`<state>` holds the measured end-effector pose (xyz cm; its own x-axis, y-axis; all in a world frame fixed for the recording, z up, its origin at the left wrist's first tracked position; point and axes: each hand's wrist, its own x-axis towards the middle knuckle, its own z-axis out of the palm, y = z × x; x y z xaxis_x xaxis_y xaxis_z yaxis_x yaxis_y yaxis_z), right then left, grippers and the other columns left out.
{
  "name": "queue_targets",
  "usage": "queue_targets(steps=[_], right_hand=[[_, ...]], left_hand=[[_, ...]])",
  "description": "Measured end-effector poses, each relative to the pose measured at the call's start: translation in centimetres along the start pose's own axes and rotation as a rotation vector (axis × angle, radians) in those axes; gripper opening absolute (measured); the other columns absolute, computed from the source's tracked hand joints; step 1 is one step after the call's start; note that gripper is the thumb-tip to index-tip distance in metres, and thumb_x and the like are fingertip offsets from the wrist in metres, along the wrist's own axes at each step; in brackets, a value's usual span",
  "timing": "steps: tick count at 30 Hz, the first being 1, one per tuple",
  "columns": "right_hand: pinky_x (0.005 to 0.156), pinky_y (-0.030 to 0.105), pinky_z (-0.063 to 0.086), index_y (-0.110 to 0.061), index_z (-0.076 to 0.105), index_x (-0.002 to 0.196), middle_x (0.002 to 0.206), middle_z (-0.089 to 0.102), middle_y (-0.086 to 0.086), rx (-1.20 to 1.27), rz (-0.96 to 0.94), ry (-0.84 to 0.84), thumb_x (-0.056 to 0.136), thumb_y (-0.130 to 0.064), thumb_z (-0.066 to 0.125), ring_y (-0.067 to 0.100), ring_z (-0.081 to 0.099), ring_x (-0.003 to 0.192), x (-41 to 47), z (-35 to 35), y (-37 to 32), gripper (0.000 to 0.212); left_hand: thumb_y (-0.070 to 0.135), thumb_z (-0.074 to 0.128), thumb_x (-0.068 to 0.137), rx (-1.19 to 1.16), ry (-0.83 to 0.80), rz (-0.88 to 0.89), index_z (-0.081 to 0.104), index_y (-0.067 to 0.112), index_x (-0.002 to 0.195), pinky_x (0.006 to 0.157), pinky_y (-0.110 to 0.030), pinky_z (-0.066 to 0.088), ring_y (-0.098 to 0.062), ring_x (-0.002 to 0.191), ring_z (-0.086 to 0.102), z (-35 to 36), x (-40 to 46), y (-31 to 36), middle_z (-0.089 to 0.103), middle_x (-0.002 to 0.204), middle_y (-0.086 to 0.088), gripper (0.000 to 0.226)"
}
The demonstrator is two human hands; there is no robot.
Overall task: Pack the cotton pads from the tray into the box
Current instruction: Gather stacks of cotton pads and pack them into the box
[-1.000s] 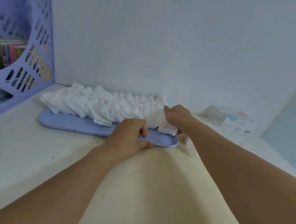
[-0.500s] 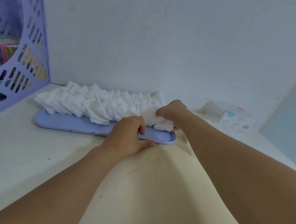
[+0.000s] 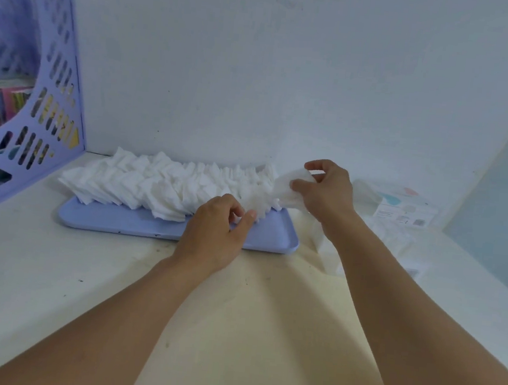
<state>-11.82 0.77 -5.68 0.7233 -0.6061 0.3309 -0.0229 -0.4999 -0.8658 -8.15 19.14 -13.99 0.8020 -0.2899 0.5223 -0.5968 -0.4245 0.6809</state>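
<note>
A long row of white cotton pads (image 3: 159,182) lies across a flat lilac tray (image 3: 136,227) near the wall. My right hand (image 3: 325,190) is raised just past the tray's right end and grips a small bunch of pads (image 3: 291,186) lifted off the row. My left hand (image 3: 220,229) sits over the tray's front right part, its thumb and fingers pinching the pads at the end of the row. The white box (image 3: 401,208) with pastel print stands to the right, partly hidden behind my right forearm.
A lilac perforated file holder (image 3: 36,106) with books stands at the far left against the wall. A white wall closes the back. More white packaging (image 3: 398,239) lies right of my right forearm. A cream-coloured patch (image 3: 249,317) covers the tabletop in front.
My right hand has lifted up and to the right with a bunch of pads, off the tray's end. My left hand has shifted slightly right and holds the row's end.
</note>
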Motion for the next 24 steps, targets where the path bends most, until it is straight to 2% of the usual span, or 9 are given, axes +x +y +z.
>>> queue_targets(steps=[3,5,7,9,11,13,15,19,24], right_hand=[[0.072,0.029,0.057,-0.02,0.063,0.12,0.105,0.068,0.003,0.053,-0.066,0.071,0.082,-0.012,0.075,0.011,0.066,0.084,-1.2,-0.5,0.1,0.041],[0.074,0.03,0.059,-0.02,0.062,0.123,0.106,0.068,0.004,0.154,-0.061,0.043,0.084,-0.01,0.076,0.013,0.069,0.086,-2.5,-1.0,0.2,0.043],[0.076,0.036,0.061,-0.02,0.06,0.127,0.112,0.068,0.011,0.369,0.034,-0.113,0.086,-0.008,0.075,0.024,0.072,0.092,-3.7,-1.1,0.0,0.046],[0.079,0.041,0.062,-0.017,0.057,0.131,0.119,0.064,0.017,0.572,0.132,-0.251,0.089,-0.004,0.071,0.027,0.072,0.094,-4.7,-1.2,-0.3,0.046],[0.077,0.038,0.062,-0.012,0.058,0.131,0.122,0.063,0.019,0.641,0.172,-0.348,0.091,-0.001,0.067,0.027,0.073,0.091,-5.3,-1.0,-0.5,0.043],[0.075,0.037,0.062,-0.007,0.063,0.125,0.118,0.068,0.019,0.603,0.154,-0.392,0.09,0.0,0.066,0.03,0.074,0.093,-5.6,-1.1,-0.7,0.035],[0.077,0.039,0.063,-0.004,0.07,0.113,0.108,0.073,0.018,0.462,0.072,-0.382,0.089,0.0,0.066,0.032,0.074,0.095,-5.7,-1.3,-0.8,0.025],[0.081,0.042,0.063,0.002,0.071,0.097,0.096,0.075,0.019,0.276,-0.028,-0.329,0.086,-0.005,0.073,0.031,0.074,0.091,-5.3,-1.8,-0.6,0.013],[0.089,0.039,0.06,0.006,0.068,0.102,0.101,0.076,0.016,0.369,0.146,-0.383,0.089,-0.011,0.071,0.029,0.075,0.094,-4.7,-2.9,-0.1,0.022]], left_hand=[[0.048,0.061,0.092,0.005,-0.014,-0.02,0.059,0.022,0.091,0.065,-0.025,0.045,-0.007,0.076,0.057,0.0,-0.1,0.0,0.06,0.087,0.007,0.026],[0.05,0.063,0.091,-0.083,0.003,-0.046,0.062,0.023,0.094,0.068,-0.025,0.048,-0.009,0.078,0.059,-0.2,-0.1,0.7,0.061,0.089,0.007,0.027],[0.058,0.067,0.083,-0.337,-0.039,-0.156,0.063,0.025,0.105,0.074,-0.025,0.052,-0.012,0.084,0.065,-0.5,-0.1,2.2,0.065,0.098,0.008,0.04],[0.065,0.073,0.07,-0.707,-0.157,-0.328,0.062,0.022,0.117,0.08,-0.034,0.059,-0.018,0.093,0.072,-0.7,-0.1,4.1,0.07,0.108,0.003,0.064],[0.047,0.081,0.076,-0.905,-0.218,-0.391,0.064,0.014,0.12,0.079,-0.035,0.061,-0.023,0.099,0.073,-0.3,-0.4,5.0,0.073,0.111,-0.008,0.057],[0.021,0.079,0.086,-0.927,-0.208,-0.383,0.066,0.011,0.119,0.078,-0.031,0.06,-0.023,0.104,0.072,0.0,-0.9,5.4,0.074,0.112,-0.009,0.037],[0.011,0.075,0.088,-0.936,-0.182,-0.385,0.066,0.01,0.119,0.081,-0.032,0.06,-0.022,0.105,0.071,-0.1,-1.3,5.0,0.075,0.112,-0.007,0.033],[0.007,0.074,0.087,-0.941,-0.177,-0.399,0.066,0.008,0.122,0.09,-0.037,0.059,-0.024,0.107,0.071,-0.5,-0.9,4.7,0.075,0.112,-0.009,0.036],[0.001,0.055,0.098,-1.095,-0.201,-0.513,0.063,0.005,0.127,0.089,-0.036,0.06,-0.024,0.112,0.069,-0.8,-0.4,4.5,0.072,0.12,-0.01,0.031]])
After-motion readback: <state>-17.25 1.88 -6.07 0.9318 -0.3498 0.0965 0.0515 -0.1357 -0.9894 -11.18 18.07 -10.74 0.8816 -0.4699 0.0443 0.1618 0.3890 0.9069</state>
